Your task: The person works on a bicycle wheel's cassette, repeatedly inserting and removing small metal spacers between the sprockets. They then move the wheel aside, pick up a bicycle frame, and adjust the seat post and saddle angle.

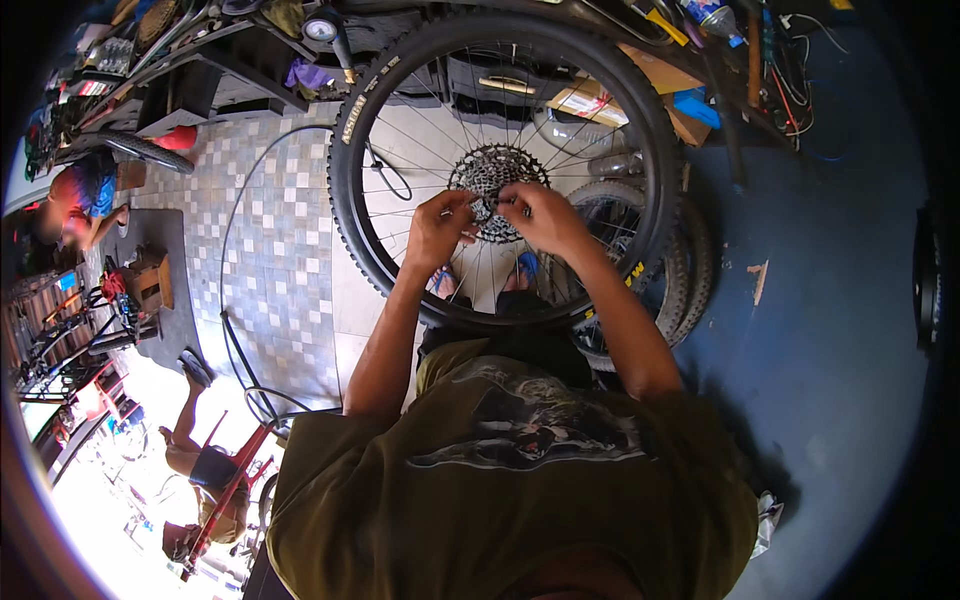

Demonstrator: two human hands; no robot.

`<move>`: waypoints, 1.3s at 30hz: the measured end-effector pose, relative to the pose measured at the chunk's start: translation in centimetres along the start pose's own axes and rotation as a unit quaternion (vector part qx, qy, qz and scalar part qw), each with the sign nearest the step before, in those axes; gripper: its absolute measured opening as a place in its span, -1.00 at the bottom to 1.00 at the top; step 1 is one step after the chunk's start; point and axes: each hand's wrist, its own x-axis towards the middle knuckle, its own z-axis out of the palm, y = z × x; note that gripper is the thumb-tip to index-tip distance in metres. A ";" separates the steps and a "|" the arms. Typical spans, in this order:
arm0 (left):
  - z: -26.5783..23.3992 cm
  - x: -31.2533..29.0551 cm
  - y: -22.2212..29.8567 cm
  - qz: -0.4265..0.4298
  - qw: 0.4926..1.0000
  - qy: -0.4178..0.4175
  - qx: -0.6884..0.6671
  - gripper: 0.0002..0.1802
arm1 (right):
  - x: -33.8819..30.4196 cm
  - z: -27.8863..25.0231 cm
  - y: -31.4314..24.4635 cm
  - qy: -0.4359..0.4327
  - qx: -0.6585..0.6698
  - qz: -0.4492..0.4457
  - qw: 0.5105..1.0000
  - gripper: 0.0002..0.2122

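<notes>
The bicycle wheel [348, 190] is directly in front of you, its near edge by your lap; you see your blue sandals [527, 264] through it. The black rubber tyre is fat and round, its outer edge bristling with knobs and its sidewall smooth, with pale and yellow lettering. Thin, straight spokes run inward to the cassette [485, 172], a stack of toothed metal rings at the centre.

Your left hand [436, 232] is at the left of the cassette, fingers curled inward; your right hand [545, 218] faces it from the right, thumb and fingers bent close together. The fingertips nearly meet over the hub, but whether either hand pinches something small there, you cannot tell from this view.

Under your right forearm lie more knobby tyres [692, 290], partly overlapped by the wheel. To your left, the floor [265, 225] is a mosaic of small grey, white and tan squares, crossed by a slim, curving black hose [224, 262].

Beyond the wheel, a tan cardboard box [660, 68] sits near a crumpled-looking blue item [697, 107]; its contents are hidden. A transparent plastic bottle [712, 16] lies at the top right, what it holds unclear. At far left is a brown box [150, 284], its inside too small to read.
</notes>
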 end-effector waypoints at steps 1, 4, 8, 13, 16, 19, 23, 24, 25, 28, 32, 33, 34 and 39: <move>-0.4 -0.7 -0.2 0.003 1.000 0.007 0.028 -0.73 | -0.3 0.5 0.2 -0.076 -0.022 -0.001 0.997 -0.64; -3.4 -5.2 -2.6 -0.071 0.991 -0.046 0.105 -0.65 | -2.9 2.9 1.3 -0.292 -0.046 -0.006 0.955 -0.57; -5.1 -14.6 -6.7 -0.213 0.944 -0.239 0.074 -0.84 | -7.6 5.7 3.3 -0.467 -0.003 -0.017 0.884 -0.56; -4.7 -20.3 -6.5 -0.189 0.931 -0.289 0.114 -0.80 | -9.9 6.0 3.5 -0.497 -0.004 0.004 0.868 -0.50; -4.8 -20.7 -6.6 -0.215 0.933 -0.282 0.066 -0.73 | -10.8 5.8 3.3 -0.481 -0.009 0.002 0.877 -0.54; -4.8 -20.4 -6.1 -0.237 0.909 -0.341 0.042 -0.63 | -12.2 4.8 2.5 -0.462 0.030 0.016 0.886 -0.53; -3.5 -18.7 -4.4 -0.196 0.873 -0.418 0.159 -0.60 | -15.1 2.5 1.5 -0.416 0.012 0.019 0.909 -0.54; -2.7 -18.3 -3.5 -0.187 0.868 -0.425 0.177 -0.64 | -16.0 1.8 1.9 -0.404 0.004 0.015 0.915 -0.54; -1.8 -18.0 -2.5 -0.179 0.863 -0.430 0.196 -0.67 | -16.8 1.2 1.9 -0.393 -0.004 0.009 0.920 -0.54; 1.2 -16.9 -5.4 0.017 0.870 -0.458 0.182 -0.76 | -19.7 -1.4 1.4 -0.386 0.028 0.106 0.916 -0.50; 5.9 -15.7 -4.0 0.100 0.823 -0.532 0.171 -0.82 | -24.2 -2.2 3.7 -0.377 0.001 0.115 0.919 -0.54; 7.4 -15.6 -4.3 0.102 0.815 -0.543 0.178 -0.82 | -25.5 -2.8 3.8 -0.392 -0.003 0.143 0.909 -0.56; 8.9 -15.5 -4.7 0.104 0.805 -0.554 0.187 -0.82 | -26.8 -3.1 4.2 -0.404 -0.005 0.169 0.899 -0.59; 15.6 -14.7 -6.8 0.163 0.712 -0.639 0.242 -0.80 | -33.7 -1.0 8.3 -0.467 0.057 0.196 0.860 -0.68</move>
